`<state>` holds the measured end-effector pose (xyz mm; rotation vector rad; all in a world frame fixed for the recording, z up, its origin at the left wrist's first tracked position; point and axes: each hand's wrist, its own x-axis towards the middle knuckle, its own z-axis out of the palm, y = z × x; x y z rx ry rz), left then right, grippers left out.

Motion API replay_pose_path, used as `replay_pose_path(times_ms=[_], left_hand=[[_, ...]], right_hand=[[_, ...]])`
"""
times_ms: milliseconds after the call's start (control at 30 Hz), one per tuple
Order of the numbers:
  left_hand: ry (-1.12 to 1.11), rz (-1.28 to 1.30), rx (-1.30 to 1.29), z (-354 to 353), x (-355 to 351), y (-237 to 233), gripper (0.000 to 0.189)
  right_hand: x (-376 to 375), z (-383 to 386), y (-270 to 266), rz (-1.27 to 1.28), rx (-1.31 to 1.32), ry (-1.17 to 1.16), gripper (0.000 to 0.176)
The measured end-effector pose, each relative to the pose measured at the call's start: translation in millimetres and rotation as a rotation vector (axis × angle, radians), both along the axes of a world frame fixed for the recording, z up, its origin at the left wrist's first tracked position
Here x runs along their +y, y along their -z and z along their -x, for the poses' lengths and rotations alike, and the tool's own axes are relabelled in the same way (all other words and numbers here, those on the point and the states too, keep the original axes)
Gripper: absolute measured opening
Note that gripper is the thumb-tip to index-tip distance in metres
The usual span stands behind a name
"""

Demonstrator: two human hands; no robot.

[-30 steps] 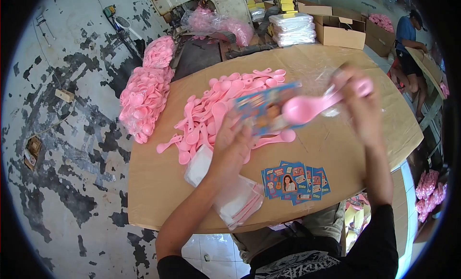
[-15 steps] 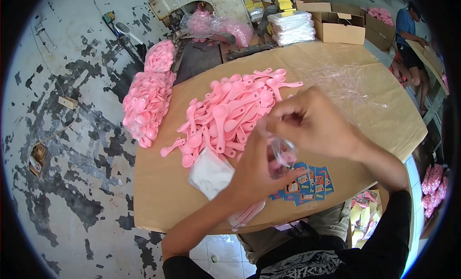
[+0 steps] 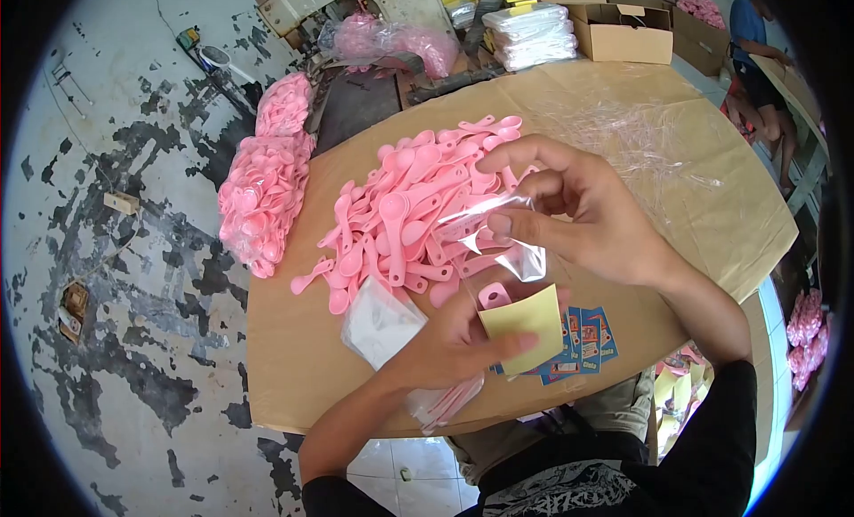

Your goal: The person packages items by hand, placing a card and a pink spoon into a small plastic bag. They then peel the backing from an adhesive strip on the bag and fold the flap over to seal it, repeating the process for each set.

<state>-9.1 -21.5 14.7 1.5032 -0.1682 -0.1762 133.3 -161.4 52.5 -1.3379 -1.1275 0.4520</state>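
My left hand [image 3: 449, 339] is closed on a card [image 3: 532, 321] with its plain yellow side showing. The handle end of a pink spoon [image 3: 495, 295] sticks up behind that card, in the same hand. Just above, my right hand [image 3: 600, 219] pinches a clear plastic bag [image 3: 528, 262] between thumb and fingers. Beyond both hands lies a heap of pink spoons [image 3: 391, 210]. Blue printed cards [image 3: 589, 344] are fanned out on the table beside the left hand. A white packet of plastic bags [image 3: 381, 320] rests left of it, partly covered by the forearm.
The brown-covered table [image 3: 729, 206] carries loose clear plastic [image 3: 632, 152] at right. Bagged pink spoons [image 3: 265, 197] stand at its left edge. At the back are stacked plastic packs [image 3: 532, 37] and a cardboard box [image 3: 623, 41]. Another person [image 3: 756, 64] is at far right.
The hands have moved apart. The yellow-backed card now shows in my left hand, and the clear bag is spread out in my right hand. The view has shifted slightly.
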Motion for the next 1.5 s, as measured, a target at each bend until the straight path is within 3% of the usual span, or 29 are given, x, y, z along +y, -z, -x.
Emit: replay_pose_path(times_ms=[33,133,267,467,567,667,867,967,1067,1133,1167,1267,1333,1400,1467,1500], left_hand=[[-0.098,0.083,-0.138,-4.0,-2.7,2.3,0.034],[-0.306,0.220,-0.057,-7.2,3.6,-3.3,0.036],[-0.480,-0.193,-0.202,-8.8,11.5,9.1,0.035],[-0.388,0.036,0.066,-5.4,10.2,2.4,0.034],[-0.434,0.061,0.057,-3.7,10.7,7.4,0.031],[-0.355,-0.113,0.045,-4.7,9.1,5.1,0.029],[-0.295,-0.337,0.074,-8.1,16.6,19.5,0.022],[-0.235,-0.701,-0.150,-9.3,28.0,29.2,0.023],[-0.241,-0.475,-0.054,-9.5,29.6,23.2,0.028],[-0.261,-0.240,-0.029,-9.6,19.8,21.3,0.033],[-0.273,-0.104,-0.028,-10.9,15.3,20.1,0.035],[-0.309,-0.068,0.094,-15.7,27.7,9.6,0.038],[-0.343,-0.077,0.110,-16.5,32.9,7.1,0.040],[-0.381,-0.035,0.096,-17.7,32.5,1.3,0.041],[-0.443,-0.076,0.122,-18.4,34.0,4.1,0.042],[-0.458,-0.046,0.130,-17.9,30.7,4.2,0.042]], right_hand=[[0.3,-3.8,2.9,0.019,-0.073,0.017,0.034],[0.8,-4.5,6.0,0.042,-0.269,0.088,0.027],[4.7,-7.8,10.0,-0.112,-0.742,0.244,0.018],[5.8,-9.1,16.2,-0.091,-1.006,0.177,0.018],[7.3,-10.7,19.8,-0.065,-1.095,0.189,0.020],[9.3,-12.6,26.4,-0.083,-1.137,0.182,0.020],[12.5,-16.9,33.9,-0.026,-1.148,0.103,0.015],[11.9,-13.3,34.6,0.027,-1.025,0.142,0.011],[6.4,-14.8,19.5,-0.008,-0.689,0.190,0.007],[-3.2,-23.2,3.9,-0.132,-0.162,0.091,0.007],[-22.0,-30.4,-13.0,-0.103,-0.171,-0.096,0.009],[-63.6,-78.5,-23.7,-0.066,-0.173,-0.722,0.013],[-71.3,-99.8,-19.3,0.205,-0.294,-0.599,0.017],[-72.6,-114.0,-10.0,0.708,-0.531,0.124,0.024],[-65.1,-142.6,19.8,0.301,-1.081,0.484,0.030],[-61.2,-135.8,18.0,0.222,-1.001,0.510,0.033]])
